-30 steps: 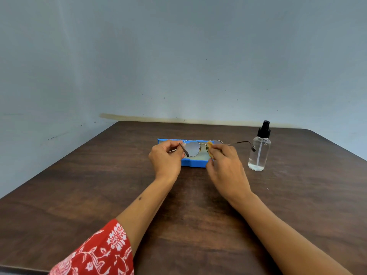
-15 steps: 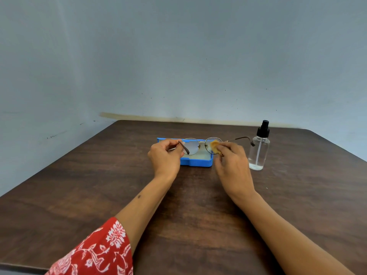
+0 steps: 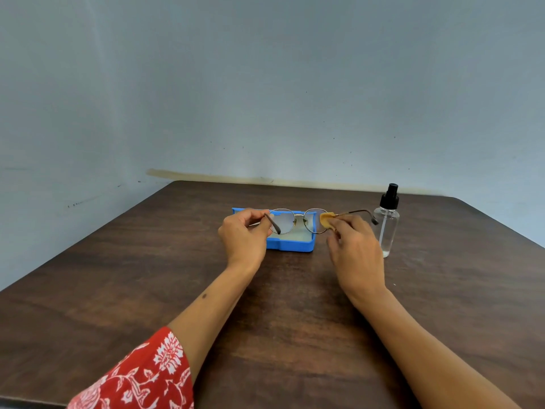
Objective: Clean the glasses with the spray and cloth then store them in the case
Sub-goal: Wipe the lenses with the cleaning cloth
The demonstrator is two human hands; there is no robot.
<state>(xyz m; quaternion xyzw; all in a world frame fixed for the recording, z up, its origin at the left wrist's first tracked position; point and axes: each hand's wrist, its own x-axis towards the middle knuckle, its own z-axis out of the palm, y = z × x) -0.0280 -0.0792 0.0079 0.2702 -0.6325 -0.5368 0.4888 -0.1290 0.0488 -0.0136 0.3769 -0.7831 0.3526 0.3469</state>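
Observation:
Thin metal-rimmed glasses (image 3: 298, 220) with round lenses are held up over the table, arms unfolded. My left hand (image 3: 243, 237) pinches the left end of the frame near its arm. My right hand (image 3: 352, 246) presses a small yellow cloth (image 3: 326, 220) against the outer edge of the right lens. Behind the glasses lies the open blue case (image 3: 290, 245) with a pale lining, partly hidden by my left hand. The clear spray bottle (image 3: 387, 222) with a black nozzle stands upright just right of my right hand.
The dark wooden table (image 3: 265, 305) reaches to a pale wall at the back and left. A red patterned sleeve (image 3: 141, 376) shows at the bottom left. Nothing else is on the table.
My right hand with the cloth has slid rightward across the right lens, from its inner side to its outer edge. The left hand has kept its hold.

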